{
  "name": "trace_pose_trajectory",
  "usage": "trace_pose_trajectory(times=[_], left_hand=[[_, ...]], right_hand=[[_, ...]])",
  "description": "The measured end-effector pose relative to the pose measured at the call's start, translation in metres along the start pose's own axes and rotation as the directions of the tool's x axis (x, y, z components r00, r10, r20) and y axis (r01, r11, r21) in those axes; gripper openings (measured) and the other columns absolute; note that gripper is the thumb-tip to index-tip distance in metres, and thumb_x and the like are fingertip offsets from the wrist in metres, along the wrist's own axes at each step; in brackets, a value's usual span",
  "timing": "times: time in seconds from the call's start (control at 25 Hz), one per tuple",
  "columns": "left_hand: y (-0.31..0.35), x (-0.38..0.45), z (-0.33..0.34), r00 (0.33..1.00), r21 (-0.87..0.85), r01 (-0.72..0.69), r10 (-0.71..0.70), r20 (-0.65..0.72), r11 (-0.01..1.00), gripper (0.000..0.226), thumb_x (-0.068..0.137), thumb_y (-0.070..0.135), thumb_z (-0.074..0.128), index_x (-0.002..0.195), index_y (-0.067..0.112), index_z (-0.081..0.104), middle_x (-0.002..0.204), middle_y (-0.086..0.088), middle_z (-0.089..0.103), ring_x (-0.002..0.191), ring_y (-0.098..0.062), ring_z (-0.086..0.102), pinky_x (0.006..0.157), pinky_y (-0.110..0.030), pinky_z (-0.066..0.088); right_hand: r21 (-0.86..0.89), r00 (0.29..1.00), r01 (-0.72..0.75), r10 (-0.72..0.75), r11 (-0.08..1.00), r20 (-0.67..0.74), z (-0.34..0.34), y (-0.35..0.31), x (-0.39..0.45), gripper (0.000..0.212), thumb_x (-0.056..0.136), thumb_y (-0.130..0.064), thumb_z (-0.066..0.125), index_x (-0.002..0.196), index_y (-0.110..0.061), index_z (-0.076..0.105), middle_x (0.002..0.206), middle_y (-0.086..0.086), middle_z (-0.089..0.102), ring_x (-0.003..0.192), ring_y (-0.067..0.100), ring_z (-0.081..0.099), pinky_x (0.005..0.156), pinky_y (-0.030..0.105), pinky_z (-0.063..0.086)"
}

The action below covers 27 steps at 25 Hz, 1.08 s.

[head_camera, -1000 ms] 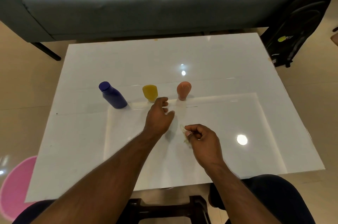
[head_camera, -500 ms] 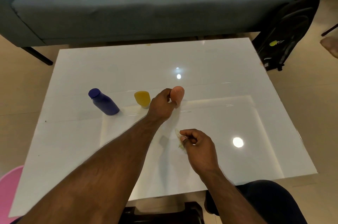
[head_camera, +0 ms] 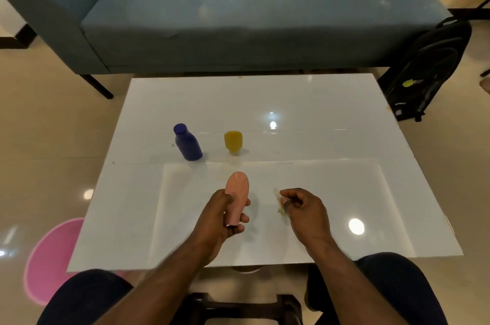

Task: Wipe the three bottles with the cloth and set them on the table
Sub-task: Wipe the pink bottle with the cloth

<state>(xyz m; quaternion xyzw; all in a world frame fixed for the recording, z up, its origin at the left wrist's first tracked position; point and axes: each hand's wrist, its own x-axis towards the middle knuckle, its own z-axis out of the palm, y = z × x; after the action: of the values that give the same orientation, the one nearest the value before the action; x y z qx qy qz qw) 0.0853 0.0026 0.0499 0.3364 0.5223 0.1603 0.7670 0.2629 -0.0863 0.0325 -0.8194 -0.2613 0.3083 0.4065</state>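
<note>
1. The pink bottle (head_camera: 236, 193) is grasped in the left hand (head_camera: 222, 214), lifted above the near middle of the white counter (head_camera: 331, 117), its rounded end pointing far.
2. A small pale cloth (head_camera: 279, 201) is pinched in the clenched grip of the right hand (head_camera: 302, 208), just right of the pink bottle.
3. The blue bottle (head_camera: 187, 143) and the yellow bottle (head_camera: 233, 141) are seen standing side by side farther back on the counter.
</note>
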Motion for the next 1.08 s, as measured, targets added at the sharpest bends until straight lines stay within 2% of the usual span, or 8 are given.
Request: trace_pose_trajectory(times=[0.16, 0.36, 0.48, 0.56, 0.72, 0.8, 0.96, 1.08], left_hand=[[-0.010, -0.050, -0.017, 0.998, -0.213, 0.030, -0.016, 0.066, 0.977, 0.051, 0.106, 0.051, 0.033, 0.137, 0.013, 0.049, 0.120, -0.015, 0.073, 0.079, -0.023, 0.061, 0.063, -0.032, 0.054], [-0.027, -0.095, -0.018, 0.992, -0.389, 0.033, 0.016, 0.124, 0.921, 0.044, 0.106, 0.041, 0.038, 0.135, 0.012, 0.053, 0.121, -0.020, 0.071, 0.077, -0.022, 0.057, 0.062, -0.033, 0.050], [-0.034, -0.104, -0.019, 0.991, -0.390, 0.045, 0.007, 0.132, 0.920, 0.043, 0.105, 0.038, 0.043, 0.137, 0.011, 0.054, 0.117, -0.021, 0.070, 0.071, -0.021, 0.058, 0.056, -0.032, 0.049], [-0.037, -0.109, -0.019, 0.988, -0.388, 0.044, 0.017, 0.152, 0.920, 0.044, 0.104, 0.039, 0.046, 0.138, 0.013, 0.057, 0.115, -0.019, 0.070, 0.068, -0.020, 0.059, 0.055, -0.032, 0.049], [-0.041, -0.115, -0.019, 0.988, -0.380, 0.020, 0.041, 0.151, 0.925, 0.041, 0.102, 0.040, 0.050, 0.132, 0.016, 0.065, 0.108, -0.015, 0.068, 0.072, -0.021, 0.057, 0.057, -0.032, 0.048], [-0.041, -0.114, -0.020, 0.982, -0.401, 0.017, 0.059, 0.178, 0.916, 0.045, 0.100, 0.044, 0.051, 0.131, 0.015, 0.066, 0.113, -0.016, 0.068, 0.083, -0.024, 0.060, 0.064, -0.034, 0.049], [-0.040, -0.112, -0.023, 0.966, -0.457, 0.021, 0.100, 0.239, 0.889, 0.056, 0.104, 0.054, 0.034, 0.131, 0.015, 0.064, 0.123, -0.015, 0.072, 0.110, -0.030, 0.069, 0.098, -0.049, 0.051], [-0.039, -0.112, -0.021, 0.978, -0.421, 0.011, 0.078, 0.193, 0.907, 0.057, 0.101, 0.057, 0.040, 0.130, 0.014, 0.062, 0.108, -0.014, 0.070, 0.076, -0.021, 0.063, 0.063, -0.034, 0.050]], right_hand=[[0.002, 0.998, 0.061, -0.061, 0.998, 0.013, -0.003, -0.013, -0.032, 0.012, 0.088, -0.021, 0.065, 0.094, -0.030, 0.069, 0.094, -0.014, 0.068, 0.088, 0.005, 0.064, 0.082, 0.025, 0.054], [-0.024, 0.959, 0.282, -0.283, 0.959, 0.001, -0.006, -0.055, -0.086, 0.014, 0.091, -0.025, 0.061, 0.102, -0.031, 0.067, 0.100, -0.015, 0.066, 0.092, 0.002, 0.060, 0.080, 0.015, 0.050], [-0.116, 0.869, 0.494, -0.494, 0.862, 0.033, -0.003, -0.083, -0.109, 0.019, 0.091, -0.018, 0.060, 0.106, -0.027, 0.068, 0.102, -0.019, 0.064, 0.093, -0.001, 0.059, 0.079, 0.011, 0.047], [-0.257, 0.795, 0.597, -0.602, 0.760, 0.067, 0.004, -0.095, -0.110, 0.024, 0.091, -0.012, 0.059, 0.110, -0.020, 0.069, 0.108, -0.009, 0.067, 0.097, 0.005, 0.059, 0.089, 0.021, 0.048], [-0.487, 0.783, 0.609, -0.571, 0.626, 0.246, 0.023, -0.103, -0.111, 0.032, 0.091, -0.014, 0.058, 0.122, -0.018, 0.064, 0.119, 0.002, 0.061, 0.110, 0.020, 0.052, 0.098, 0.031, 0.043], [-0.525, 0.772, 0.618, -0.578, 0.586, 0.264, 0.025, -0.099, -0.123, 0.035, 0.090, -0.018, 0.060, 0.125, -0.020, 0.060, 0.122, 0.001, 0.058, 0.113, 0.020, 0.049, 0.097, 0.028, 0.041], [-0.521, 0.657, 0.741, -0.622, 0.425, 0.426, 0.027, -0.086, -0.153, 0.049, 0.078, -0.029, 0.075, 0.124, -0.022, 0.059, 0.122, 0.001, 0.058, 0.108, 0.020, 0.050, 0.092, 0.032, 0.046], [-0.553, 0.655, 0.716, -0.684, 0.425, 0.322, 0.024, -0.088, -0.125, 0.036, 0.079, -0.020, 0.074, 0.114, -0.017, 0.067, 0.109, 0.003, 0.064, 0.100, 0.023, 0.056, 0.083, 0.030, 0.051]])
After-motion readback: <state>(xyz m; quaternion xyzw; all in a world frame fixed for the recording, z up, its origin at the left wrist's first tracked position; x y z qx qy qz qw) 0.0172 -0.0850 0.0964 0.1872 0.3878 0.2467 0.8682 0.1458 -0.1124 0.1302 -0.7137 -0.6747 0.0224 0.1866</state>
